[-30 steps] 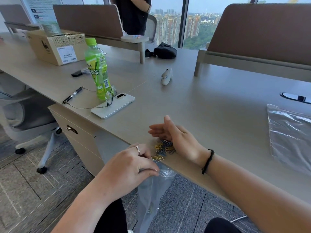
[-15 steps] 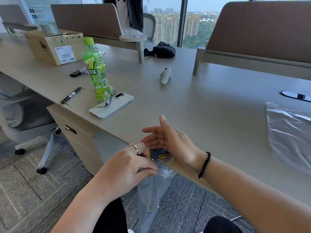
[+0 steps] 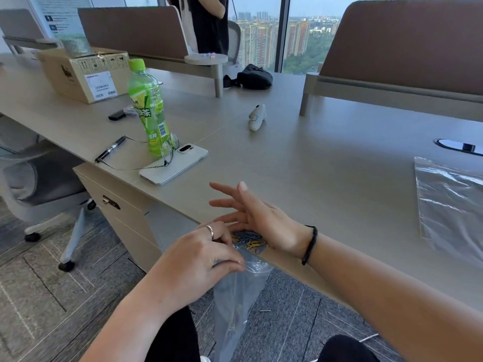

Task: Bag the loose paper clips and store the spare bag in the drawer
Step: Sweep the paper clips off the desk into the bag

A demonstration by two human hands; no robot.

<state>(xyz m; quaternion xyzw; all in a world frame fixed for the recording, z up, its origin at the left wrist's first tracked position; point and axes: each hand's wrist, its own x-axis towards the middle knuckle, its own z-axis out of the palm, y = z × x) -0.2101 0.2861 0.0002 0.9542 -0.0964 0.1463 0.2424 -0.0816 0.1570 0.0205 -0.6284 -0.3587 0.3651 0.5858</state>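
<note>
From the head camera we see the left hand [image 3: 201, 254] pinching the rim of a clear bag [image 3: 235, 304] that hangs below the near edge of the desk [image 3: 326, 158]. The right hand [image 3: 251, 212], fingers spread wide, rests edge-on behind the paper clips [image 3: 249, 240] heaped at the edge over the bag's mouth. The spare bag [image 3: 452, 205] lies flat at far right; the drawer [image 3: 115, 205] sits shut at left.

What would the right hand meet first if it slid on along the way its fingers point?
Probably the phone with the glasses on it: the right hand's fingers point up-left over bare desk toward it, though depth is unclear.
</note>
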